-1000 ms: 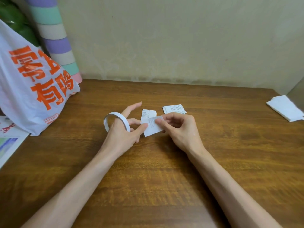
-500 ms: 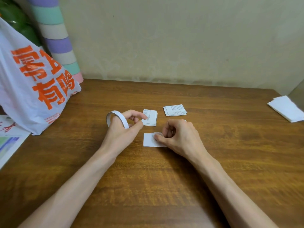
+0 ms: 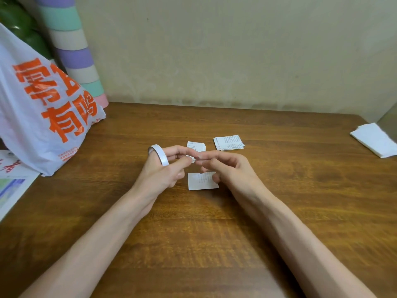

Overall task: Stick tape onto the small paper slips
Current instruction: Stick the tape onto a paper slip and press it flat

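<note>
My left hand (image 3: pixel 163 172) holds a thin white tape roll (image 3: pixel 158 154), which loops over its fingers. Its thumb and forefinger pinch a small white tape end (image 3: pixel 191 159). My right hand (image 3: pixel 227 168) is just right of it; its forefinger tip reaches that tape end and its thumb stays apart below. One small printed paper slip (image 3: pixel 199 181) lies flat on the table under both hands, and a lower finger of my right hand touches its right edge. Two small stacks of slips lie behind: a near stack (image 3: pixel 196 145) and a right stack (image 3: pixel 229 143).
A white plastic bag with orange print (image 3: pixel 43 108) stands at the left, with a striped pastel roll (image 3: pixel 75 57) behind it. Printed paper (image 3: pixel 10 186) lies at the left edge and folded white paper (image 3: pixel 374 139) at the far right. The brown wooden table (image 3: pixel 214 244) ends at a wall behind.
My right hand laid the slip on the table, let go of it, then rose towards my left hand's fingertips. My left thumb and forefinger closed on the tape end.
</note>
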`<state>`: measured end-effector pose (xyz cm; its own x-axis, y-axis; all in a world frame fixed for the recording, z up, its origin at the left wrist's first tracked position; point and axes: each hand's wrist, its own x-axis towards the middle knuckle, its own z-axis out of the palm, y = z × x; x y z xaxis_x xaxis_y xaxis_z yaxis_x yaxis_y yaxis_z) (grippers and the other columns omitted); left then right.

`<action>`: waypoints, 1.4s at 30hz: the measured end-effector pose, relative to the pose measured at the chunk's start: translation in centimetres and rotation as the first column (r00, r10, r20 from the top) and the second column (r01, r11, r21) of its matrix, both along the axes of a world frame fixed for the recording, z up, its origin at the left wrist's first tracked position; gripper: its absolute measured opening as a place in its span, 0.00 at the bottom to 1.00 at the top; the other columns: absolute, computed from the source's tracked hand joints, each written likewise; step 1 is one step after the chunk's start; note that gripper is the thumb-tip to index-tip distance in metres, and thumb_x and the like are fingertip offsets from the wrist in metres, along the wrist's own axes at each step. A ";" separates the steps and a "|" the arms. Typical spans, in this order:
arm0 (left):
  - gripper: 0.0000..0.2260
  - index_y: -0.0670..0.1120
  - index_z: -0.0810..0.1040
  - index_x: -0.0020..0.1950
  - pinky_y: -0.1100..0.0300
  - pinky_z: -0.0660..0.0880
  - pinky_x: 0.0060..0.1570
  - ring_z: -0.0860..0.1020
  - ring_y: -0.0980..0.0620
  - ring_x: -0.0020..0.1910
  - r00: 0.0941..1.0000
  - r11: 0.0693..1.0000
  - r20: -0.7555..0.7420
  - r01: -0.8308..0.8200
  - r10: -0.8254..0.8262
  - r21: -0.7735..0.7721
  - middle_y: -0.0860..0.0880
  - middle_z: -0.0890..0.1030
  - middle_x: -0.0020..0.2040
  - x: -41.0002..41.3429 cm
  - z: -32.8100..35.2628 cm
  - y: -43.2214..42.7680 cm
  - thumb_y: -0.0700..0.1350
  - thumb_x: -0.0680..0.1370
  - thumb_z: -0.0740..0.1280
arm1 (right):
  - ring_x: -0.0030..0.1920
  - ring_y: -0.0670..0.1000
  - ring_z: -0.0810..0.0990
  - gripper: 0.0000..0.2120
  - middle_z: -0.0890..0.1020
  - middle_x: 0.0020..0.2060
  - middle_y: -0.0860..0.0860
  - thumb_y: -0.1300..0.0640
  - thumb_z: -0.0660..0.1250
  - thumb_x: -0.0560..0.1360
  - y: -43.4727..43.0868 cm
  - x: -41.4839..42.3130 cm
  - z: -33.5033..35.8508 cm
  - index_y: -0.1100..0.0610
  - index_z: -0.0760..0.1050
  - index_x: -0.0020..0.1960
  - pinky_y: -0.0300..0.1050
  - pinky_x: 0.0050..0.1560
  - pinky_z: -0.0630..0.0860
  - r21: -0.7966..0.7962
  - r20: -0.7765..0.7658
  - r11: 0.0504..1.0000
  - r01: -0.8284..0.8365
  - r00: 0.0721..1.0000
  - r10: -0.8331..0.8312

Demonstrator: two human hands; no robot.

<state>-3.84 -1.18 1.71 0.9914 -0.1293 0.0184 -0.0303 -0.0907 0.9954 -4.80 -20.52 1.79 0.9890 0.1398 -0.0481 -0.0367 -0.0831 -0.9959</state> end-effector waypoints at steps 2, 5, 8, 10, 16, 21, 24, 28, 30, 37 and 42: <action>0.09 0.50 0.88 0.52 0.63 0.58 0.27 0.63 0.54 0.29 1.000 1.000 -0.004 -0.014 0.014 0.000 0.51 0.69 0.29 0.1 0.0 0.1 0.41 0.82 0.69 | 0.48 0.42 0.81 0.07 0.88 0.52 0.48 0.58 0.72 0.79 0.0 0.1 -0.2 0.54 0.88 0.53 0.42 0.47 0.70 0.029 -0.021 0.999 0.020 1.000 -0.020; 0.09 0.51 0.88 0.52 0.63 0.58 0.27 0.61 0.53 0.30 1.000 1.000 0.001 -0.011 0.011 0.000 0.47 0.66 0.31 0.1 0.1 0.1 0.41 0.82 0.69 | 0.43 0.41 0.79 0.06 0.87 0.47 0.44 0.57 0.74 0.78 -0.1 0.2 -0.2 0.55 0.88 0.54 0.44 0.49 0.70 0.055 -0.027 0.997 0.051 0.998 -0.050; 0.09 0.51 0.89 0.52 0.61 0.57 0.28 0.62 0.52 0.31 1.000 1.000 0.003 -0.002 0.002 -0.002 0.45 0.66 0.32 0.0 0.1 0.1 0.41 0.82 0.69 | 0.36 0.38 0.76 0.06 0.85 0.41 0.40 0.56 0.74 0.79 -0.3 0.1 -0.4 0.57 0.87 0.53 0.43 0.48 0.70 0.057 -0.024 0.996 0.068 0.997 -0.067; 0.09 0.51 0.88 0.52 0.61 0.58 0.28 0.62 0.53 0.30 1.000 1.000 0.000 0.004 -0.004 -0.002 0.45 0.67 0.32 0.0 0.1 0.1 0.41 0.82 0.69 | 0.34 0.38 0.76 0.07 0.85 0.40 0.41 0.55 0.74 0.79 -0.4 0.1 -0.5 0.57 0.87 0.53 0.43 0.49 0.70 0.059 -0.022 0.995 0.083 0.996 -0.082; 0.09 0.52 0.88 0.53 0.62 0.59 0.29 0.63 0.54 0.30 1.000 1.000 -0.001 0.023 -0.023 0.009 0.46 0.67 0.32 -0.2 0.2 0.0 0.42 0.82 0.69 | 0.35 0.39 0.77 0.06 0.86 0.42 0.46 0.53 0.74 0.79 -0.3 0.4 -0.6 0.55 0.88 0.50 0.45 0.49 0.71 0.054 -0.026 0.992 0.118 0.993 -0.117; 0.10 0.53 0.89 0.54 0.63 0.60 0.29 0.62 0.52 0.31 1.000 1.000 -0.002 0.010 -0.010 0.016 0.46 0.66 0.31 -0.2 0.4 0.0 0.42 0.82 0.69 | 0.35 0.43 0.75 0.07 0.81 0.36 0.48 0.53 0.73 0.80 -0.1 0.5 -0.9 0.57 0.86 0.50 0.39 0.43 0.70 0.041 0.042 0.990 0.133 0.990 -0.134; 0.10 0.54 0.89 0.55 0.65 0.62 0.28 0.62 0.53 0.31 1.000 1.000 -0.003 0.010 -0.010 0.026 0.49 0.65 0.30 -0.3 0.4 -0.1 0.42 0.82 0.69 | 0.35 0.44 0.76 0.08 0.81 0.34 0.45 0.54 0.73 0.81 -0.1 0.7 -1.2 0.58 0.85 0.50 0.35 0.42 0.73 -0.009 0.108 0.984 0.175 0.979 -0.173; 0.10 0.56 0.88 0.56 0.67 0.64 0.28 0.64 0.56 0.29 1.000 0.999 -0.017 -0.009 0.010 0.052 0.55 0.68 0.27 -0.2 0.0 -0.1 0.44 0.83 0.69 | 0.34 0.42 0.79 0.07 0.85 0.39 0.46 0.53 0.73 0.81 0.1 0.8 -1.2 0.57 0.85 0.48 0.36 0.42 0.77 -0.084 0.164 0.974 0.210 0.967 -0.194; 0.10 0.56 0.89 0.55 0.70 0.65 0.28 0.68 0.58 0.27 0.999 0.995 -0.008 -0.044 0.045 0.087 0.60 0.71 0.24 -0.1 -0.3 -0.2 0.44 0.82 0.69 | 0.34 0.43 0.79 0.06 0.86 0.41 0.47 0.54 0.72 0.81 0.2 0.8 -1.1 0.56 0.84 0.48 0.37 0.41 0.78 -0.123 0.193 0.968 0.219 0.962 -0.194; 0.14 0.58 0.86 0.60 0.66 0.76 0.44 0.77 0.62 0.37 0.979 0.967 0.078 -0.201 0.191 0.159 0.59 0.78 0.35 0.6 -0.9 0.3 0.42 0.80 0.70 | 0.34 0.42 0.80 0.06 0.85 0.36 0.41 0.51 0.73 0.80 -0.6 1.2 -1.4 0.51 0.85 0.46 0.35 0.39 0.75 -0.255 0.209 0.947 0.193 0.968 -0.141; 0.12 0.56 0.87 0.56 0.62 0.73 0.41 0.73 0.59 0.33 0.978 0.959 0.156 -0.175 0.142 0.225 0.59 0.76 0.35 1.1 -1.3 0.7 0.41 0.79 0.71 | 0.35 0.39 0.77 0.09 0.84 0.35 0.45 0.48 0.71 0.81 -1.6 1.3 -1.1 0.47 0.85 0.44 0.32 0.40 0.72 -0.393 0.121 0.920 0.011 0.992 0.040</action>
